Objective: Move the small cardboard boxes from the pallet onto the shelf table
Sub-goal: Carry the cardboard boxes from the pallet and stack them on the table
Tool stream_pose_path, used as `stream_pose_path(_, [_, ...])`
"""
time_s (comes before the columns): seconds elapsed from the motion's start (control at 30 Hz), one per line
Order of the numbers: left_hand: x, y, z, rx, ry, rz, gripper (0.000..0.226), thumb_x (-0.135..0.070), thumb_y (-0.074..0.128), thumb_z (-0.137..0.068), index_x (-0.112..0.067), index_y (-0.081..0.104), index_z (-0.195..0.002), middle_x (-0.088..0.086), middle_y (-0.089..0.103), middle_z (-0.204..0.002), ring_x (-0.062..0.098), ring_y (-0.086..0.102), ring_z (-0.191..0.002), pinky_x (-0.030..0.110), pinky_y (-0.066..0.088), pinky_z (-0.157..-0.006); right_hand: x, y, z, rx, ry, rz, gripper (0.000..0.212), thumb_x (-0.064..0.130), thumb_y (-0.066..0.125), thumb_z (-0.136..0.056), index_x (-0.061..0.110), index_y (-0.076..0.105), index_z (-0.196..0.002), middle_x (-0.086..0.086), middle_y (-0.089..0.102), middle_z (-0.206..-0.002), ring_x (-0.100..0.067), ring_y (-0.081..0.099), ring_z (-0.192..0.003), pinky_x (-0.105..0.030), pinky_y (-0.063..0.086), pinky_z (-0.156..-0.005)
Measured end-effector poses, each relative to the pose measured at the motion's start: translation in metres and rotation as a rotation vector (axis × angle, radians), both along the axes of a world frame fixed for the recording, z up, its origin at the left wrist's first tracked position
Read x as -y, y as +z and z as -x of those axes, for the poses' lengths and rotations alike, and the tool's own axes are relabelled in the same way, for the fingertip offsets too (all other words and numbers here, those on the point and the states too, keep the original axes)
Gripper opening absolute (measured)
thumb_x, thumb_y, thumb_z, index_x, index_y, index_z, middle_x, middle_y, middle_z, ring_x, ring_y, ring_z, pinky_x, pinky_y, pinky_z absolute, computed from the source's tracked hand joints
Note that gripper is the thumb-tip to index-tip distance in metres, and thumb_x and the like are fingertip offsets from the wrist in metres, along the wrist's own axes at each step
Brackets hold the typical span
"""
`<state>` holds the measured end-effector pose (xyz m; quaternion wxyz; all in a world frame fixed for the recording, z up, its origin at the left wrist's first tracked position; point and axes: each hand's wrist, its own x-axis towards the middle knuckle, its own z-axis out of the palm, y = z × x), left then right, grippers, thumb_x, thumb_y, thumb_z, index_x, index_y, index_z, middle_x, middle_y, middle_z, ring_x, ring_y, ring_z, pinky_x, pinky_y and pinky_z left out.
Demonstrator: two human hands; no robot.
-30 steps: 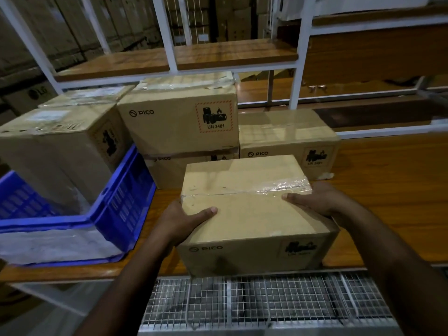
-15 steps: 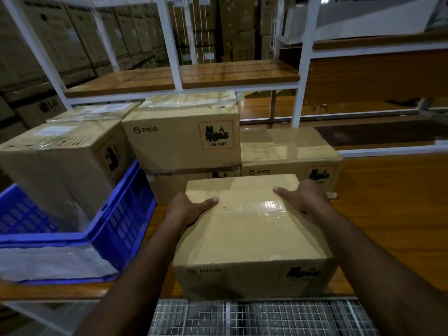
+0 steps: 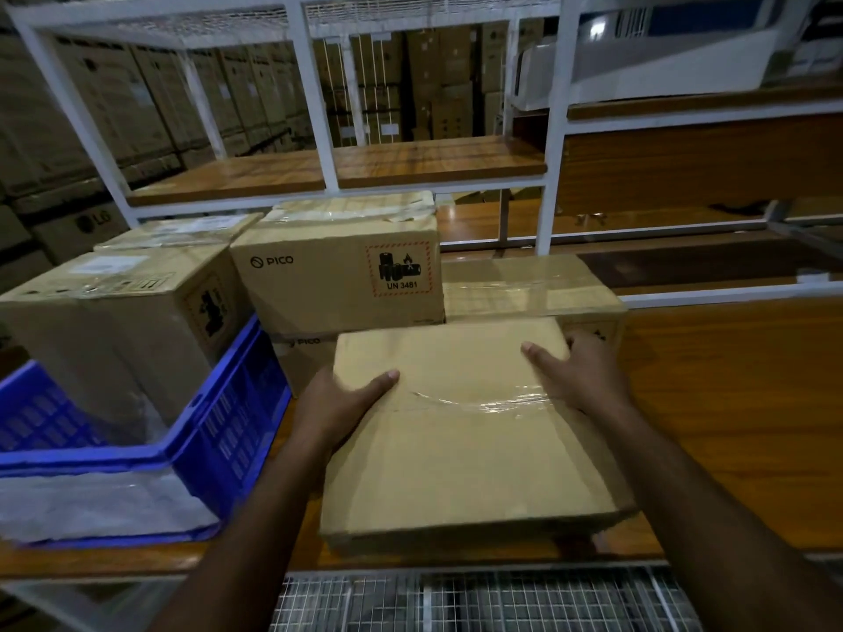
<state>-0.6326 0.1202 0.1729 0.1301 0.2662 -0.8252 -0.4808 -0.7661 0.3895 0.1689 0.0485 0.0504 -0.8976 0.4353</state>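
Note:
A taped cardboard box (image 3: 460, 444) lies on the wooden shelf table (image 3: 730, 403), close to its front edge. My left hand (image 3: 340, 408) grips the box's left side with the thumb across the top. My right hand (image 3: 577, 374) holds the far right corner, fingers wrapped over the edge. Directly behind it stand two stacked PICO boxes (image 3: 337, 275) and a lower box (image 3: 529, 285) to their right.
A blue plastic crate (image 3: 219, 431) with another cardboard box (image 3: 114, 321) in it sits on the left of the table. White metal uprights (image 3: 554, 130) carry an upper wooden shelf (image 3: 337, 168). A wire mesh surface (image 3: 456, 599) lies below the table's front edge.
The box has slid farther back on the table toward the stacked boxes. Both hands have moved forward along its sides, and my view has tilted upward.

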Motion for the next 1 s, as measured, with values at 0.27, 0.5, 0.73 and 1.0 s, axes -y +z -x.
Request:
stream_pose_path(0.27, [-0.025, 0.035, -0.036, -0.371, 0.122, -0.062, 0.08, -0.087, 0.062, -0.067, -0.033, 0.045, -0.125, -0.009, 0.055, -0.121, 0.015, 0.061, -0.112, 0.046, 0.058, -0.088, -0.033, 0.053, -0.053, -0.15, -0.088, 0.212, 0.046, 0.065, 0.042, -0.095, 0.025, 0.067, -0.097, 0.002, 0.068, -0.091, -0.016, 0.064, -0.087, -0.046, 0.057, -0.076])
stream_pose_path(0.5, [-0.024, 0.019, -0.038, -0.228, 0.079, -0.065, 0.089, -0.073, 0.069, -0.073, -0.022, 0.043, -0.142, 0.003, 0.05, -0.142, 0.008, 0.056, -0.112, 0.021, 0.049, -0.075, -0.035, 0.026, -0.059, 0.012, -0.051, 0.165, 0.044, 0.05, 0.061, -0.092, 0.02, 0.061, -0.124, -0.003, 0.065, -0.117, -0.016, 0.062, -0.095, -0.036, 0.056, -0.071])
stream_pose_path(0.73, [-0.004, 0.05, -0.015, 0.098, -0.017, -0.025, 0.081, -0.058, 0.066, -0.087, -0.015, 0.041, -0.15, 0.009, 0.056, -0.142, 0.018, 0.059, -0.106, 0.024, 0.046, -0.068, -0.03, 0.052, -0.027, 0.287, 0.146, 0.106, 0.026, 0.042, 0.063, -0.094, 0.019, 0.061, -0.106, 0.003, 0.068, -0.091, -0.009, 0.062, -0.08, -0.027, 0.044, -0.058])
stream_pose_path(1.0, [0.005, 0.048, 0.003, 0.242, -0.132, -0.154, 0.047, -0.051, 0.068, -0.089, -0.011, 0.066, -0.112, 0.006, 0.076, -0.099, 0.02, 0.073, -0.09, 0.027, 0.055, -0.067, -0.019, 0.053, -0.009, 0.397, 0.186, 0.046, 0.039, 0.047, 0.069, -0.087, 0.014, 0.063, -0.107, -0.007, 0.071, -0.092, -0.02, 0.067, -0.082, -0.031, 0.046, -0.06])
